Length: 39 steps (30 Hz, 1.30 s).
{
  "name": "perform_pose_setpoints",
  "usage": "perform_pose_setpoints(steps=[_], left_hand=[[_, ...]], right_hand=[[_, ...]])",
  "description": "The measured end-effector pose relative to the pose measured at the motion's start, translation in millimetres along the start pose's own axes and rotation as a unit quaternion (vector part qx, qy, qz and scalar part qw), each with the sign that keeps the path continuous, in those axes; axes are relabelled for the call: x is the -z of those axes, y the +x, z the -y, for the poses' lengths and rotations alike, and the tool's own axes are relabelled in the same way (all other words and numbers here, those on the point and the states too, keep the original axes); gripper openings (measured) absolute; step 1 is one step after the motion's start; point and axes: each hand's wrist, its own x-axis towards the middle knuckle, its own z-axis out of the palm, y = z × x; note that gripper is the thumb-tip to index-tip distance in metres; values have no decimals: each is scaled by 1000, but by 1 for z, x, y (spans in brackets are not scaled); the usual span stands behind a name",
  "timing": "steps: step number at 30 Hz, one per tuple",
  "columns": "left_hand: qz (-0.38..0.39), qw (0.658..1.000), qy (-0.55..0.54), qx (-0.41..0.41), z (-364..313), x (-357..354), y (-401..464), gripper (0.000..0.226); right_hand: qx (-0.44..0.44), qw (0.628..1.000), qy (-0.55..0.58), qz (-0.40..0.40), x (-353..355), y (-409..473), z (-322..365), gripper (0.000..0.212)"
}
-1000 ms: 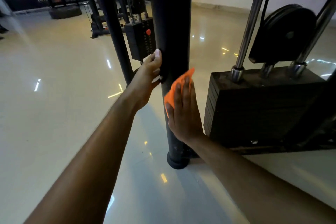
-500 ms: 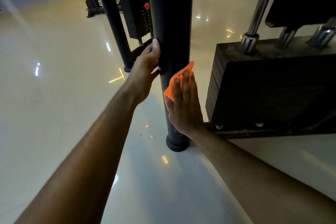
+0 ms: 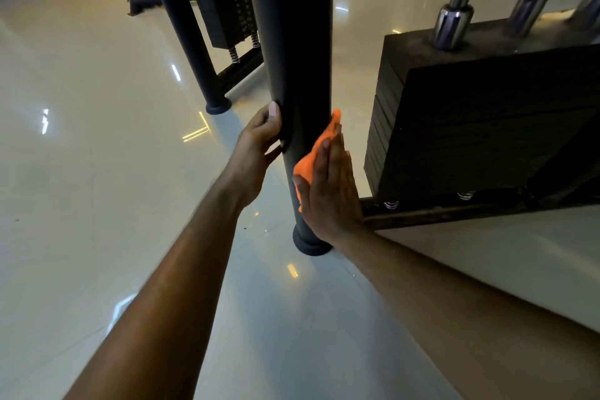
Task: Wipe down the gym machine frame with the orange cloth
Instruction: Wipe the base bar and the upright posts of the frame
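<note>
My left hand (image 3: 256, 153) curls round the post (image 3: 292, 42) to brace me; right hand (image 3: 328, 185), fingers straight, presses the cloth (image 3: 313, 156) flat against the post's lower right side for full wiping contact

Glossy pale tiled floor (image 3: 97, 188) carries 2 black frame posts: near post foot (image 3: 310, 245), far post foot (image 3: 218, 106). Weight stack base bar (image 3: 454, 209) beside near foot.

Orange cloth (image 3: 316, 153), black frame post (image 3: 292, 42), glossy cream floor (image 3: 97, 140)
</note>
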Motion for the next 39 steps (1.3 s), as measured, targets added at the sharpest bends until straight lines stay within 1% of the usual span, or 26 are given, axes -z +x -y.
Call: perform_pose_setpoints(steps=[4,7,9,11,13,14,16,18,21,24,27,29,32,35,37,39], left_hand=[[22,1000,2,18,17,5,0,31],[23,1000,-2,18,22,8,1,31],[30,999,5,16,27,8,1,30],[37,999,11,8,36,8,2,31],[34,999,8,-2,50,11,5,33],[33,999,6,-6,56,11,7,33],[36,999,-4,-13,76,7,11,32],[21,999,-18,-25,93,5,12,28],[-9,998,-51,-31,104,-4,7,32],[-24,997,-65,-24,103,-9,3,43],[-22,998,-50,-23,103,-10,3,54],[-26,998,-45,-24,102,-9,4,57],[-18,998,-45,-29,107,-10,4,53],[1,999,-29,-41,115,-10,3,41],[11,999,-17,-42,124,-10,2,35],[12,999,-8,-29,136,-8,0,38]], right_hand=[[-4,996,70,-56,20,38,18,84],[-8,991,109,-83,29,59,26,84],[-6,992,98,-76,25,52,24,83],[50,997,51,-43,12,29,0,78],[116,993,12,-4,1,7,-30,77],[125,992,8,1,-4,1,-38,78],[96,994,42,-24,-15,-3,-39,78],[67,992,98,-52,-20,0,-22,79],[67,983,145,-94,-10,17,-4,78],[67,988,116,-78,-8,12,-9,78],[77,995,54,-21,-24,-17,-29,76],[88,995,41,-1,-29,-27,-38,75],[75,993,86,-36,-22,-15,-28,75],[33,988,130,-83,-24,-3,-13,74],[28,990,111,-82,-34,-13,-15,75],[35,996,72,-47,-49,-37,-27,74]])
